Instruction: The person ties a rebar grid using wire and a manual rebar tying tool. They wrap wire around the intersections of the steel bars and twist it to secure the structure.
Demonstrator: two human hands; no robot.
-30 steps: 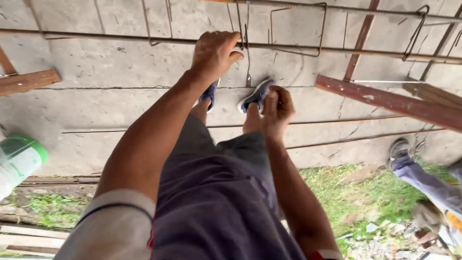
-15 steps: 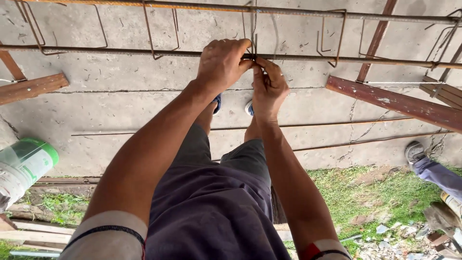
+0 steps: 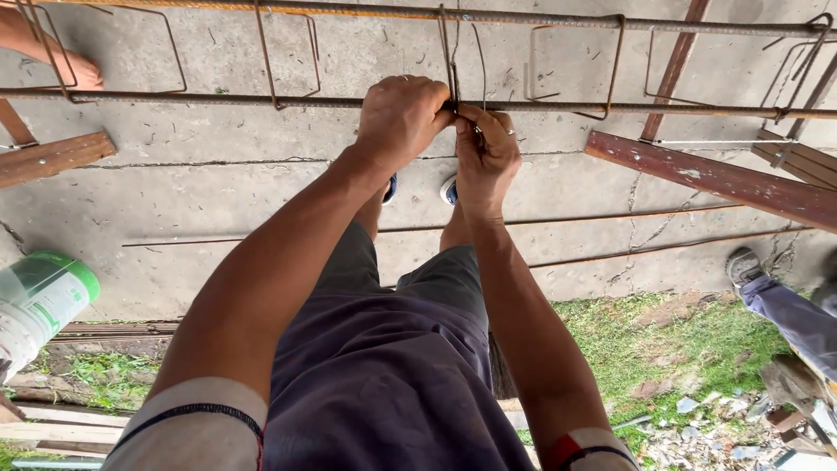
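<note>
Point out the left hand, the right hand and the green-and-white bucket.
left hand (image 3: 403, 118): head view, back of the hand.
right hand (image 3: 485, 161): head view, back of the hand.
bucket (image 3: 39, 301): head view, its white side.

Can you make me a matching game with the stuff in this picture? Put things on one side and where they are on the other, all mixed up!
Things:
1. Left hand
2. White bucket with a green rim
3. Rusty red-brown metal beam
4. Patch of green grass with rubble

Places:
A. Lower right, beyond the concrete edge
B. Closed around the long horizontal steel rebar, next to the right hand
C. Left edge, lying tilted by the wooden planks
D. Right side, slanting across the grey concrete slab

Pairs: 1-B, 2-C, 3-D, 4-A
</note>
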